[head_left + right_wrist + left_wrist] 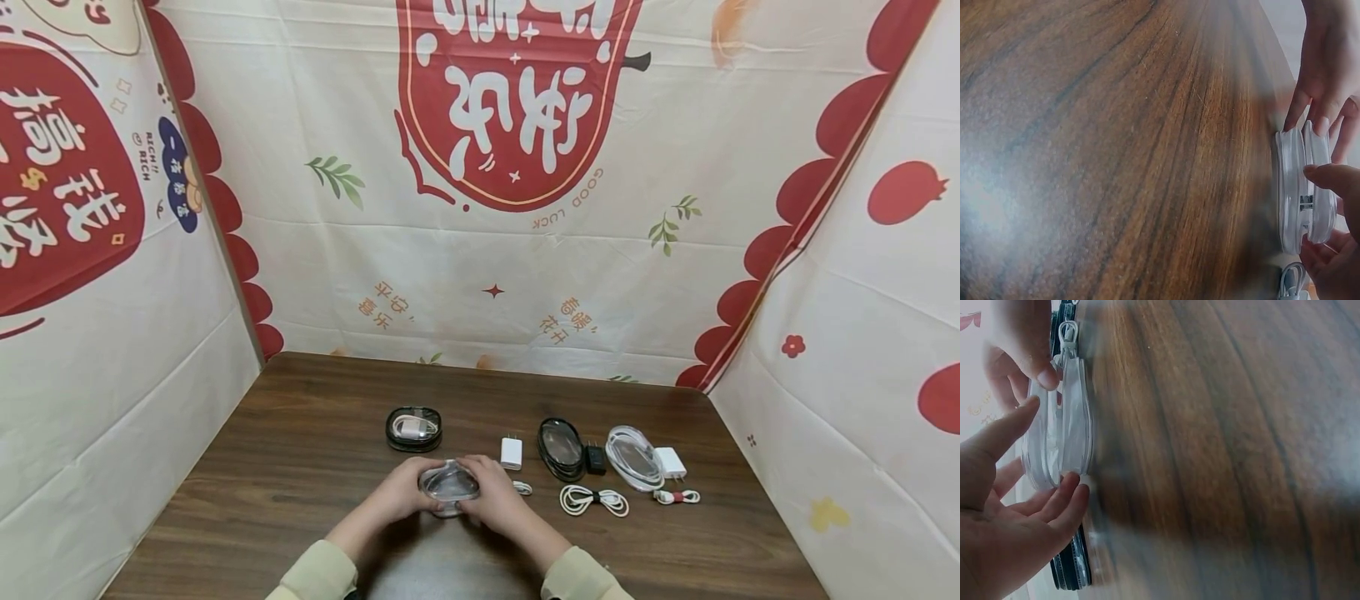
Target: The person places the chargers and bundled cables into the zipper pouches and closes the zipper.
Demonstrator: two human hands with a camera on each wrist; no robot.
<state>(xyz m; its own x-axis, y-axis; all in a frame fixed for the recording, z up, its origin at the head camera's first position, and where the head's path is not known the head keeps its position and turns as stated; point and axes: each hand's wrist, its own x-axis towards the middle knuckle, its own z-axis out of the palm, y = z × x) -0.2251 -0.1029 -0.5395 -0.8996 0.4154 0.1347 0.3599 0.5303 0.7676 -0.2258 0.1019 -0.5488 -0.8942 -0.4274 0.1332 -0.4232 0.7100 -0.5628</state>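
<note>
A clear oval zip case (pixel 448 483) lies between the two hands near the middle of the table. My left hand (pixel 405 490) grips its left end and my right hand (pixel 491 492) its right end, thumbs on the near side. Seen from the right wrist, the case (pixel 1291 187) has a gap between its two halves, with zipper teeth along the edge. Its zipper pull (pixel 1069 334) shows in the left wrist view. Close beyond the right hand lie a white charger plug (pixel 512 452) and a small white cable bundle (pixel 522 487).
Behind the hands sits a black-edged clear case (pixel 414 427) with a plug and cable inside. To the right are a black oval case (pixel 561 450), black plug (pixel 595 459), white-edged case (pixel 634 457), white plug (pixel 670 463), black-tied cable (pixel 594 500) and red-tied cable (pixel 677 497).
</note>
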